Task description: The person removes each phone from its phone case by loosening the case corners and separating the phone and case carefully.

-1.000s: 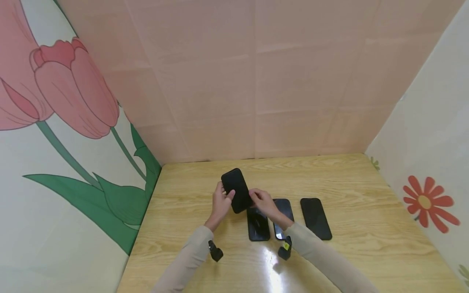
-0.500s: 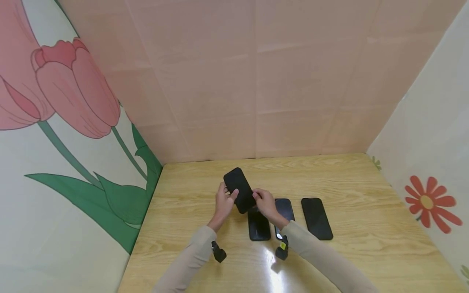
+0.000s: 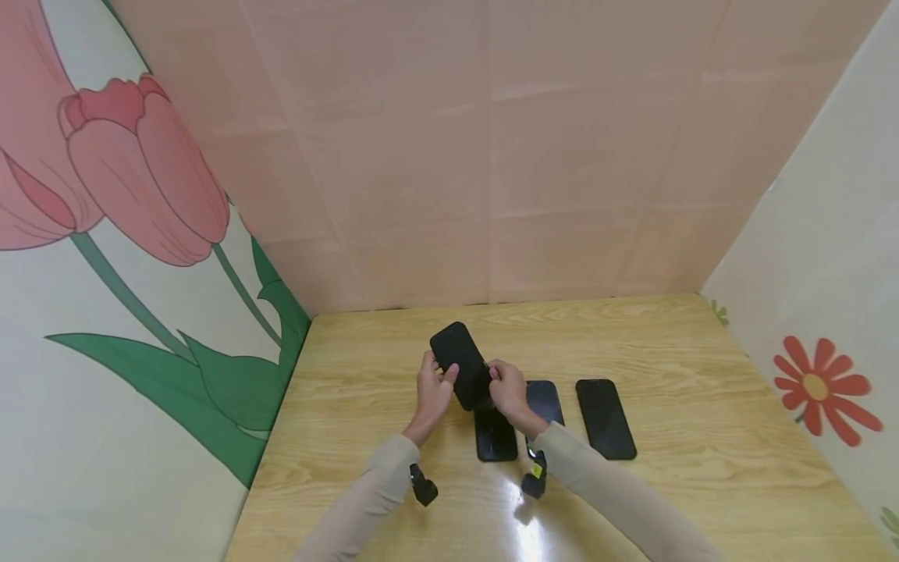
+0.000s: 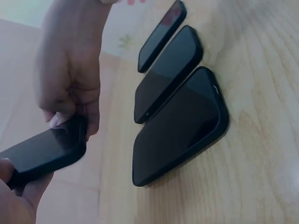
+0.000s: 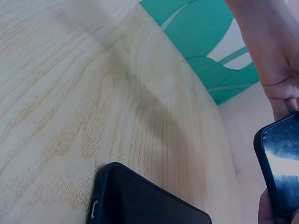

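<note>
A smartphone with a black rim is held tilted above the table, its dark screen facing up. My left hand grips its left edge, thumb lying over the front. At the lower right edge, my right hand pinches the phone with curled fingers. In the left wrist view, the right fingertips are at one end corner of the held phone. Below it, a second phone lies on the table, partly covered in the head view. Another phone lies beside that one, partly behind my right wrist.
Further right lies one more black phone, close to my right sleeve. All rest on a wood-grain table. A pink wall covering rises at the back, with flower-printed panels on both sides.
Both hands and the held phone have shifted slightly to the right. The right fingers have curled in more at the phone's lower right edge. The phones on the table have stayed put.
</note>
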`<state>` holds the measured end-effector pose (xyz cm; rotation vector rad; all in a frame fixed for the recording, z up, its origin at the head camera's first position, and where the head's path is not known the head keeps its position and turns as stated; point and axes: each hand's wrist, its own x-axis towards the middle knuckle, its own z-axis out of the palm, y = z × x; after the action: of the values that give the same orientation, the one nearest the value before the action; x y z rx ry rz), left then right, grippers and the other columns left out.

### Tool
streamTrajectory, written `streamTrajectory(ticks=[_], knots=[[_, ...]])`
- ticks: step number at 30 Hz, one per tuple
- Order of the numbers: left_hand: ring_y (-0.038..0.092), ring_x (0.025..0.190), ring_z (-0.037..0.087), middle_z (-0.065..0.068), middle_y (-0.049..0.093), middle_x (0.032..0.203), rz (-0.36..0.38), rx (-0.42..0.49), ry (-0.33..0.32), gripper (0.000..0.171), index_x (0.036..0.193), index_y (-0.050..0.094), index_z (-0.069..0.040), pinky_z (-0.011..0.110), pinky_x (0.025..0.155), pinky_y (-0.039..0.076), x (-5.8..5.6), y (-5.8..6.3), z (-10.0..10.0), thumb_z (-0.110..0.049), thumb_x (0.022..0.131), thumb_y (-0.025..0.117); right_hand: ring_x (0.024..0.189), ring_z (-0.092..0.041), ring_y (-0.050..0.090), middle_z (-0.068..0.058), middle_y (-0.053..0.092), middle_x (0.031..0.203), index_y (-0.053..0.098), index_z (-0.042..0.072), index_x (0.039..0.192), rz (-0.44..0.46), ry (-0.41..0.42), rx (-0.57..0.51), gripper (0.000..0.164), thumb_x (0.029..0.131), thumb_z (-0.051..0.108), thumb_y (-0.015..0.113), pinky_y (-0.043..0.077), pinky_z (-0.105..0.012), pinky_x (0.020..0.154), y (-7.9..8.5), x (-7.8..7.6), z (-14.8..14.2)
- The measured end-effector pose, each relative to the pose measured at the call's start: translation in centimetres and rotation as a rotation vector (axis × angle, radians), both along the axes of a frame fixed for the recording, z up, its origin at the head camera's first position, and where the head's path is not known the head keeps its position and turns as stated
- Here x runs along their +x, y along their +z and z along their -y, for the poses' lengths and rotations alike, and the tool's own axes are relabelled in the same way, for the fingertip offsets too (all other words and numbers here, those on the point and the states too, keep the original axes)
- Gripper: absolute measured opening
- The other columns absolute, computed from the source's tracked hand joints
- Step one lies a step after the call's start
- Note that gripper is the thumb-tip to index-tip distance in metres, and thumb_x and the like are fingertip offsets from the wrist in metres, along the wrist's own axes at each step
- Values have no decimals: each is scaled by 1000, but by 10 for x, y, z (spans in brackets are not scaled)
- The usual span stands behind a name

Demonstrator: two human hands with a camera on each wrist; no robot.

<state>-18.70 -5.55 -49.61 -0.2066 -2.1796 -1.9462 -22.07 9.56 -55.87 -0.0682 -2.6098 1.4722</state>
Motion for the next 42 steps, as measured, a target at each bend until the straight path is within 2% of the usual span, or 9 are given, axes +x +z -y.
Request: streamTrajectory(ticks=[4, 6, 11, 13, 20, 26, 31, 35, 42], knots=[[63, 86, 47, 32, 63, 107, -3, -28, 21, 26, 118, 49, 13, 40, 70, 55, -1, 0, -1, 15, 93, 52, 72, -25, 55, -9, 62, 77, 67, 2, 86, -32, -5, 39, 19, 89, -8, 51, 44, -39, 67, 1, 1, 1], [63, 82, 47, 32, 64, 105, -3, -38, 30, 27, 118, 49, 13, 37, 68, 53, -6, -7, -1, 17, 91, 52, 71, -26, 54, -9, 61, 75, 66, 3, 84, -43, -12, 56, 19, 88, -9, 52, 43, -39, 66, 1, 1, 2], [63, 84, 43, 29, 63, 108, -4, -42, 46, 32, 121, 48, 10, 48, 74, 54, -21, -32, -3, 19, 90, 52, 73, -27, 54, -8, 60, 75, 65, 3, 83, -31, -27, 65, 19, 85, -10, 52, 43, -40, 68, 3, 3, 4], [62, 85, 38, 27, 62, 111, 4, -42, 45, 34, 122, 48, 8, 50, 76, 53, -24, -36, -2, 18, 91, 52, 73, -27, 53, -8, 58, 75, 64, 3, 82, -21, -24, 54, 19, 84, -11, 51, 42, -40, 67, 4, 4, 4], [62, 79, 24, 21, 64, 106, 40, -44, 60, 31, 120, 51, 3, 32, 71, 52, -23, -36, 2, 14, 91, 54, 72, -27, 52, -7, 57, 73, 64, 2, 81, -31, 12, 8, 20, 84, -11, 50, 40, -38, 66, 5, 4, 4], [64, 89, 29, 23, 65, 105, 35, -11, 110, 30, 117, 53, 5, 38, 76, 55, -24, -39, 4, 16, 90, 55, 79, -25, 57, -11, 66, 83, 69, -2, 89, -58, 76, -66, 18, 90, -10, 53, 46, -39, 73, 3, 4, 1], [65, 92, 34, 25, 66, 102, 15, 21, 142, 30, 115, 54, 7, 42, 76, 57, -26, -42, 6, 19, 87, 56, 77, -21, 60, -16, 69, 90, 71, -7, 97, -17, 129, -216, 14, 94, -8, 57, 48, -32, 72, 0, 3, -2], [66, 92, 35, 26, 66, 102, 45, 34, 145, 31, 115, 54, 7, 43, 76, 57, -26, -41, 7, 18, 87, 56, 77, -18, 62, -19, 70, 94, 69, -11, 102, 40, 171, -298, 16, 96, -7, 55, 50, -27, 69, 2, 3, -4], [65, 94, 35, 25, 67, 103, 64, 15, 159, 31, 117, 55, 6, 45, 78, 56, -28, -41, 10, 17, 88, 57, 88, -27, 66, -26, 67, 103, 65, -16, 109, 108, 225, -383, 20, 100, -6, 50, 58, -46, 75, 11, 7, -4]])
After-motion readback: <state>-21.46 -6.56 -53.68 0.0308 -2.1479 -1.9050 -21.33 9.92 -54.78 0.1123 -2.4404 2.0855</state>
